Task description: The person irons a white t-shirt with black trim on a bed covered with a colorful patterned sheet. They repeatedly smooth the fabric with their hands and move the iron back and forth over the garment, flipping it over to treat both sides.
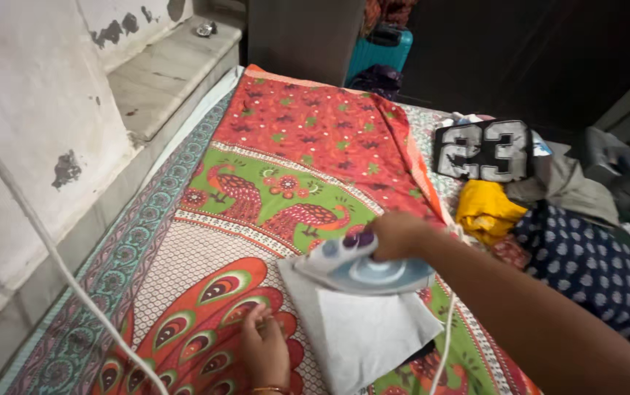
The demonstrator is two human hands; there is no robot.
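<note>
Gripping iron point(362, 267), right hand point(397, 235); left hand point(264, 350) open, pinning white cloth point(362, 333) edge.

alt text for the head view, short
A person's right hand presses a blue-and-white steam iron onto a folded white cloth, the left hand resting beside it on a peacock-print bedsheet. Crumpled clothes lie heaped to the right.

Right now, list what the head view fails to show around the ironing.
- Sole of the iron: faces down onto the white cloth, hidden.
- Right hand fingers: wrapped under the iron's handle, hidden.
- Left hand: wrist cut off by the bottom edge.
- White cord: both ends run out of frame.
- Small metal object on the ledge: too small to identify.
</note>
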